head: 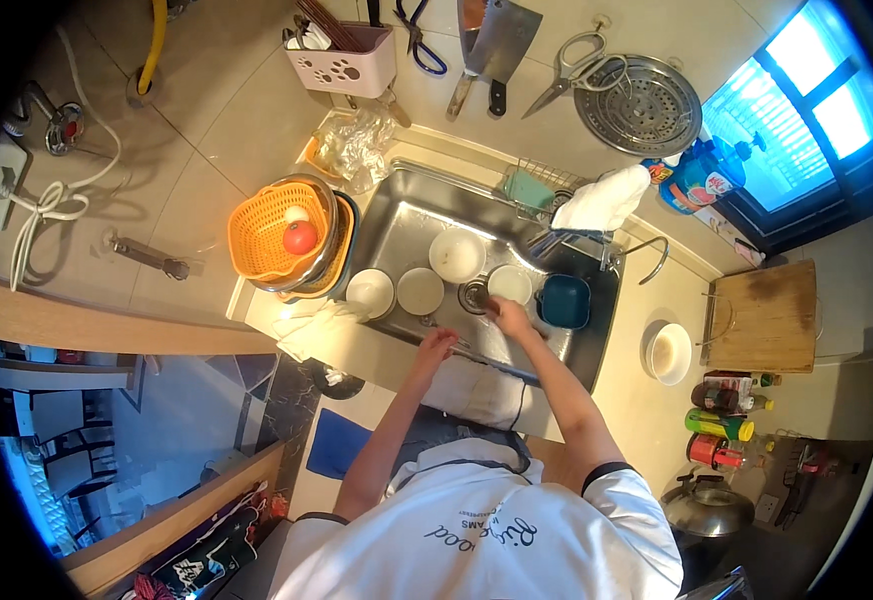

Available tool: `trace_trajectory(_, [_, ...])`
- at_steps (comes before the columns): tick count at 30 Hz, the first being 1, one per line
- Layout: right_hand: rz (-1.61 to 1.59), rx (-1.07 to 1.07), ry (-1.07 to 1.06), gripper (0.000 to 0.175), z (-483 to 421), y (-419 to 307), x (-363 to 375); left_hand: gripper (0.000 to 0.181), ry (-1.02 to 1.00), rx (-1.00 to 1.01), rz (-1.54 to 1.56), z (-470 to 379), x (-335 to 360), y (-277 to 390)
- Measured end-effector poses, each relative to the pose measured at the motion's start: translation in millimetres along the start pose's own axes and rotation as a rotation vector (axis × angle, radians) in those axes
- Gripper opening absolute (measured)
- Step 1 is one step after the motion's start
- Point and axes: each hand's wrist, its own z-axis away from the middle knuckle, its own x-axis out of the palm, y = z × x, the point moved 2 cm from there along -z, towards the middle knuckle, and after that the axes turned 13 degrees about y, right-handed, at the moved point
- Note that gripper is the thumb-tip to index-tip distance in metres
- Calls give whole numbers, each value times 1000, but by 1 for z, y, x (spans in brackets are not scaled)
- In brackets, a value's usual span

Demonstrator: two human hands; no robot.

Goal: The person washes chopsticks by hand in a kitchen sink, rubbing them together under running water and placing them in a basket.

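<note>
My right hand point(511, 318) reaches into the stainless steel sink point(414, 217), its fingers beside the drain strainer point(472, 297). Something brownish shows at those fingertips, too blurred to name. Near the sink's front edge is my left hand point(436, 351), fingers bent; a thin shiny item point(460, 339) shows by its fingertips, and I cannot tell whether it is held. White bowls stand about the basin: a larger one with food bits point(457, 256), one beside the drain point(511, 283), and two at the left point(420, 291), point(370, 291). At the right sits a dark teal square bowl point(565, 301).
Left of the sink, an orange basket point(256, 232) holds a tomato point(300, 237) and a white round item. A faucet point(613, 259) with a white cloth point(603, 201) stands at the back right. Right counter: white bowl point(669, 354), cutting board point(763, 319), bottles. Cleaver point(504, 45) and scissors point(579, 67) hang behind.
</note>
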Motion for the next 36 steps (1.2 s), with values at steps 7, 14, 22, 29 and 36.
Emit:
trace_trajectory(7, [5, -39, -120, 18, 10, 3, 5, 23, -25, 67, 4, -1, 4, -7])
trace_trajectory(14, [422, -354, -341, 12, 28, -43, 0, 62, 132, 1206, -1221, 21, 30, 23])
trace_trajectory(22, [357, -477, -39, 23, 45, -105, -58, 28, 45, 657, -1145, -29, 20, -3])
trace_trajectory(29, [-523, 96, -395, 44, 61, -73, -60, 21, 159, 461, -768, -12, 7, 18])
trace_trajectory(36, [-1411, 347, 203, 43, 55, -88, -90, 36, -190, 838, -721, 11, 51, 35])
